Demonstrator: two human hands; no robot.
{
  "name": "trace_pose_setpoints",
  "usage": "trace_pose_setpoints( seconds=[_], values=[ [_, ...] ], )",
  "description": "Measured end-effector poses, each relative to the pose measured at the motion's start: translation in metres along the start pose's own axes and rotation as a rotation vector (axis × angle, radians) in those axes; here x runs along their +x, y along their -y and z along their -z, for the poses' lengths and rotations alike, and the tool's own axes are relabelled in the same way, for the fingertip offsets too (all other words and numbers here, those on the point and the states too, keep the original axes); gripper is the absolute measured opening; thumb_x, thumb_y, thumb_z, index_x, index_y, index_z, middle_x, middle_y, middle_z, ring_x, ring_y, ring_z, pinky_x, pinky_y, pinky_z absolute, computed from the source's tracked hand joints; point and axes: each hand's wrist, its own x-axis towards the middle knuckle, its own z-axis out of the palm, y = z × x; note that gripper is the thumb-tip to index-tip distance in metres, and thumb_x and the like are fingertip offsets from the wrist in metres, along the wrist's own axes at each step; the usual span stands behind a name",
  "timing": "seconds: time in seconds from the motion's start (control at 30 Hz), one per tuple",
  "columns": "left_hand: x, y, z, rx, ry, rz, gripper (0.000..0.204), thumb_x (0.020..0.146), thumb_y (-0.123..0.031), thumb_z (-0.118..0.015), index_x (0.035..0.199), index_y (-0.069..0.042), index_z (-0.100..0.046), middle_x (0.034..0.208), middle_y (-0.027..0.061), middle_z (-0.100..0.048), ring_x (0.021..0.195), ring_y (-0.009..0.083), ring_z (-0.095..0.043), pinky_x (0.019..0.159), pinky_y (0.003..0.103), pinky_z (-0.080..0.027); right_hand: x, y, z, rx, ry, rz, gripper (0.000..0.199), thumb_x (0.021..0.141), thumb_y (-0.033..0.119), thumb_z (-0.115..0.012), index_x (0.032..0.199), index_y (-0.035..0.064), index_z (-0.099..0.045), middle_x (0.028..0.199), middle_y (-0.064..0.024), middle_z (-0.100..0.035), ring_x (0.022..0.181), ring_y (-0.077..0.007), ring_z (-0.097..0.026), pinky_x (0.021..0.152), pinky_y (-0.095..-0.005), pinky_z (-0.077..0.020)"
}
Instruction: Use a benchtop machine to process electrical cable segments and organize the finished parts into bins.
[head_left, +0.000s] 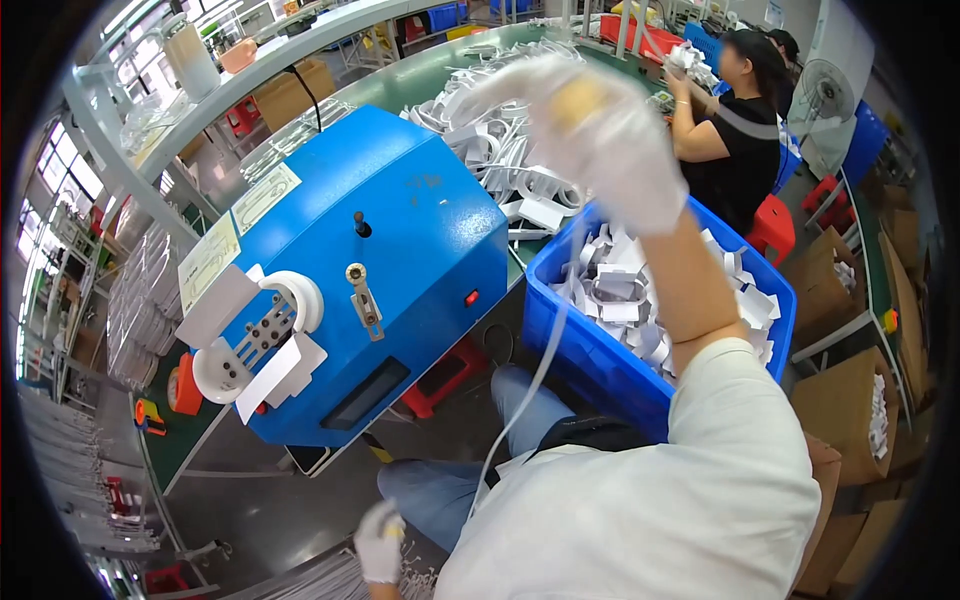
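White cable [540, 370] gripped in raised right hand [600, 130], left hand [380, 540] clenched on lower end; tension best kept even, clear of blue machine [400, 250].

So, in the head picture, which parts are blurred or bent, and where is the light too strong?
In the head view, the raised right hand is smeared by motion blur; the blue machine and blue bin stay sharp. Straight edges such as the shelf rail bend toward the rim, which is black. Windows at the left are overexposed, and the left hand is small but clear.
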Motion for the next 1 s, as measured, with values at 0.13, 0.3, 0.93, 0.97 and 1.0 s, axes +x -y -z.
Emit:
trace_pose_setpoints(
  seconds=[0.13, 0.3, 0.93, 0.97, 1.0],
  values=[
    [0.009, -0.192, -0.018, -0.260, 0.003, -0.716, 0.080, 0.072, -0.050, -0.073, 0.123, 0.008, -0.052, 0.113, 0.0158, -0.062, 0.055, 0.0075, -0.052, 0.047, 0.018, -0.038, 0.005, 0.071, -0.101, 0.245, 0.730, -0.087, 0.020, 0.076, 0.002, -0.057, 0.096, 0.0039, -0.064, 0.094, -0.0101, -0.066, 0.088, -0.0212, -0.062, 0.083, -0.0305, -0.0471],
    [0.009, -0.280, -0.025, -0.319, -0.113, -0.827, 0.057, 0.083, -0.035, -0.067, 0.119, 0.006, -0.053, 0.091, 0.0059, -0.056, 0.066, 0.0044, -0.046, 0.052, 0.018, -0.034, -0.012, 0.079, -0.127, -0.069, 1.271, -0.086, 0.020, 0.078, 0.004, -0.054, 0.096, 0.0048, -0.063, 0.083, -0.0110, -0.066, 0.077, -0.0230, -0.062, 0.071, -0.0335, -0.0484],
    [0.045, -0.218, -0.034, -0.804, 0.117, -0.457, 0.035, 0.095, -0.028, -0.053, 0.105, 0.005, -0.060, 0.053, -0.0025, -0.046, 0.038, 0.0038, -0.036, 0.034, 0.018, -0.027, -0.083, -0.001, -0.115, 0.570, 0.643, -0.844, 0.045, 0.085, 0.031, -0.067, 0.113, -0.0038, -0.060, 0.085, -0.0108, -0.063, 0.062, -0.0107, -0.057, 0.057, -0.0213, -0.0487],
    [0.050, -0.217, -0.036, -0.851, 0.174, -0.439, 0.034, 0.096, -0.028, -0.051, 0.105, 0.004, -0.061, 0.054, -0.0024, -0.048, 0.039, 0.0037, -0.038, 0.035, 0.018, -0.028, -0.084, 0.003, -0.115, 0.593, 0.671, -0.914, 0.043, 0.086, 0.031, -0.066, 0.110, -0.0043, -0.061, 0.084, -0.0103, -0.063, 0.061, -0.0106, -0.057, 0.057, -0.0209, -0.0482],
    [0.054, -0.215, -0.036, -0.846, 0.162, -0.447, 0.034, 0.097, -0.027, -0.050, 0.105, 0.004, -0.060, 0.054, -0.0023, -0.048, 0.039, 0.0038, -0.038, 0.035, 0.018, -0.029, -0.091, 0.003, -0.121, 0.569, 0.626, -0.879, 0.039, 0.088, 0.031, -0.063, 0.105, -0.0049, -0.063, 0.080, -0.0096, -0.063, 0.060, -0.0106, -0.057, 0.054, -0.0207, -0.0468]
  ],
)
